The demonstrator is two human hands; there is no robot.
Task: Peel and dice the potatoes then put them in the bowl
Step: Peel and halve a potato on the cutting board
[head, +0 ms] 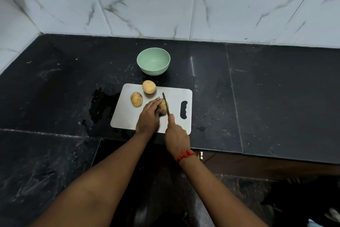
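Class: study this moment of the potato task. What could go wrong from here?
1. The left hand grips the potato right beside the knife blade; a slip could cut its fingers.
2. The rounded potato may roll on the metal cutting board.
3. The counter beside the board looks wet, so the board might slide.

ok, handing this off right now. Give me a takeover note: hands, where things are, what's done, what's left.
Left hand grips the held potato on the cutting board. Right hand holds the knife, blade against that potato's right side.
Two more whole potatoes lie on the board: the round potato at the far edge and the oval potato at the left. The green bowl sits beyond the board with nothing in it.
Done: nothing diced; peeling is hard to judge.
Left: peel, dice all three, fill the bowl.
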